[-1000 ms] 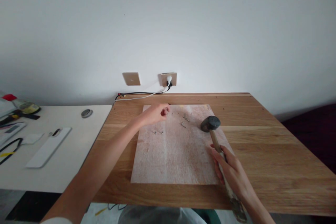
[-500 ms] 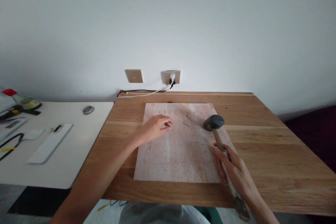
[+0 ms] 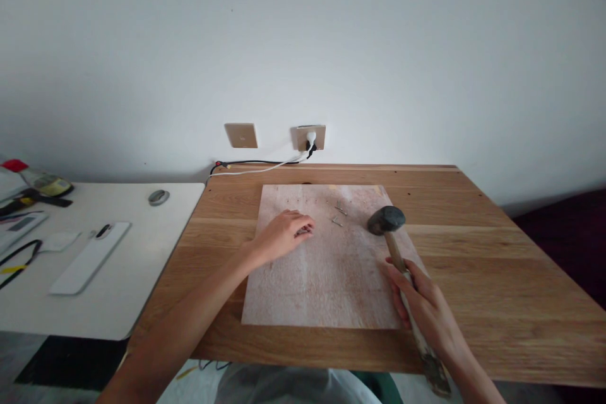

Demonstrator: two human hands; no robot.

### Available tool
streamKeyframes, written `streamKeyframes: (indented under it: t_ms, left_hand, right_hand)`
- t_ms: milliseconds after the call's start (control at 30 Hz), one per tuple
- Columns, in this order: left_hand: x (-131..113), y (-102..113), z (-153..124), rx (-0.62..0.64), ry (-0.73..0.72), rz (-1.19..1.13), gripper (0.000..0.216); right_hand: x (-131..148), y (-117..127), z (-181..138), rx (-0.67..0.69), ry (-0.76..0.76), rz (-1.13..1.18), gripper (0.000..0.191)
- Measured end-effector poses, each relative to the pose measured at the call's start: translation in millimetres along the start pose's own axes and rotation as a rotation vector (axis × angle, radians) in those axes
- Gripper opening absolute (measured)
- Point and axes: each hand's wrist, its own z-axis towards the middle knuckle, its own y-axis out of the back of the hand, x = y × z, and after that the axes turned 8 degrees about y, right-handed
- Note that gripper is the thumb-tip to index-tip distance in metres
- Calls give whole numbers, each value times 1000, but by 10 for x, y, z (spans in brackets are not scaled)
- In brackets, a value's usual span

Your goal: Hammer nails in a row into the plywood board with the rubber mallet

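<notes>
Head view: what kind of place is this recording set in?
Probably a room at home or a small office used as a makeshift workbench. A wooden table stands against a plain white wall with a wall socket. The right hand holds a hammer over a pale board.

Hammer (image 3: 402, 271): dull dark head, likely metal or rubber; worn wooden handle, darkened and rough at the butt end.
Board (image 3: 326, 271): pale thin wood sheet, matt, with a whitish, scuffed, faintly reddish surface.
Nails (image 3: 337, 214): small, grey, slightly shiny metal.
Wooden table (image 3: 497, 265): oak-like planks, smooth, satin sheen, visible grain.
White table (image 3: 142, 252): smooth, matt laminate look.
Wall (image 3: 303, 44): plain white, matt paint.
Socket plates (image 3: 307, 137): beige, smooth plastic.
</notes>
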Motion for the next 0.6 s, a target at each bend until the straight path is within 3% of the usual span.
streamKeyframes:
  t_ms: [200, 400, 600]
  left_hand:
    - [-16, 2, -7, -1, 43, 8, 6]
    - [-44, 56, -21, -19, -69, 153, 8]
    - [-103, 75, 23, 48, -173, 359, 8]
  right_hand:
    - [-4, 3, 8, 6, -7, -11, 59]
    - [-38, 12, 9, 2, -6, -10, 56]
    - [-46, 7, 8, 8, -12, -17, 56]
